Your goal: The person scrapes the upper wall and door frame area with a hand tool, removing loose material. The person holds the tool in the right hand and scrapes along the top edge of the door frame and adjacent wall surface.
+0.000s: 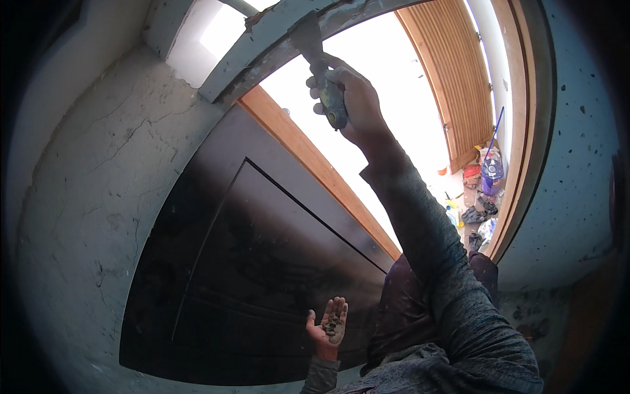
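Observation:
My right hand [357, 96], raised high, grips the handle of a putty knife [310, 42]. Its broad metal blade lies against the underside or face of the beam [275, 42] over the doorway; the exact contact is hard to tell. Low in the picture, my left hand [329, 327] is turned palm up with the fingers straight. On that palm rests a small heap of grey-brown mortar or putty [333, 326]. Behind the left hand stands a dark door panel [266, 256] with a grooved rectangle.
Cracked plaster wall [98, 197] runs along the left. Beyond the bright doorway are a slatted wooden door [453, 74], a purple bucket [491, 180] and several bags [475, 215] on the floor. A wooden door frame [526, 123] curves down the right side.

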Motion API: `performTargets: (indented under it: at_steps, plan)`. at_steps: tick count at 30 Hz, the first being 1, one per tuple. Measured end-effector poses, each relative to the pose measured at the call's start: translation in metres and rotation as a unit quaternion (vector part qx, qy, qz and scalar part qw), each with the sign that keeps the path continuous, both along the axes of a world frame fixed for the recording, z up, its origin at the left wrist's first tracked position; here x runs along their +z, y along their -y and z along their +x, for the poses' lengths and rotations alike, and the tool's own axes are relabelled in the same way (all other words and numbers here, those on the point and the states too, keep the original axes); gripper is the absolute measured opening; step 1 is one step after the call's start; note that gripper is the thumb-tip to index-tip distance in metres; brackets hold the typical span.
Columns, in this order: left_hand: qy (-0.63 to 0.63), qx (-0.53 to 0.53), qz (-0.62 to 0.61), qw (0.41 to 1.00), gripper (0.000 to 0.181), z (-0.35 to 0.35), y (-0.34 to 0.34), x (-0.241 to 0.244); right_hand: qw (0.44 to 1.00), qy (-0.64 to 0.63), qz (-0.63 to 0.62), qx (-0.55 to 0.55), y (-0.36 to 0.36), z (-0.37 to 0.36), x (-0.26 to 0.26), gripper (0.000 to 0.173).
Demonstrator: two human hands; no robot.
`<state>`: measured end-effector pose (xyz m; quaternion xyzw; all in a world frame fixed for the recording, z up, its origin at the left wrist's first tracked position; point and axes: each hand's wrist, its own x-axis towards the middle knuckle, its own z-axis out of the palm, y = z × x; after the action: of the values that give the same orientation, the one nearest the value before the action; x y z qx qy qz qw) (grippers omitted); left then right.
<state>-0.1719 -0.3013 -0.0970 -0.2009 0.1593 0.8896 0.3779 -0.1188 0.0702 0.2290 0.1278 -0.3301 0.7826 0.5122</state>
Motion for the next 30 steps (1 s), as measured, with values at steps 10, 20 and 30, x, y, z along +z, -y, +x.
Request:
performTargets:
  at_steps: [10, 20, 30]
  plan:
    - [-0.003, -0.009, -0.001, 1.0, 0.061, 0.002, -0.001, 0.001, 0.999, -0.017, 0.018, -0.039, -0.014, 0.011, -0.004, 0.05]
    - [-0.008, -0.018, 0.007, 1.0, 0.061, 0.003, -0.001, 0.002, 0.999, 0.018, 0.026, -0.023, -0.009, 0.018, -0.004, 0.048]
    - [-0.014, -0.029, 0.008, 0.999, 0.063, 0.003, -0.004, 0.008, 0.944, -0.172, 0.178, -0.217, -0.001, 0.006, -0.003, 0.038]
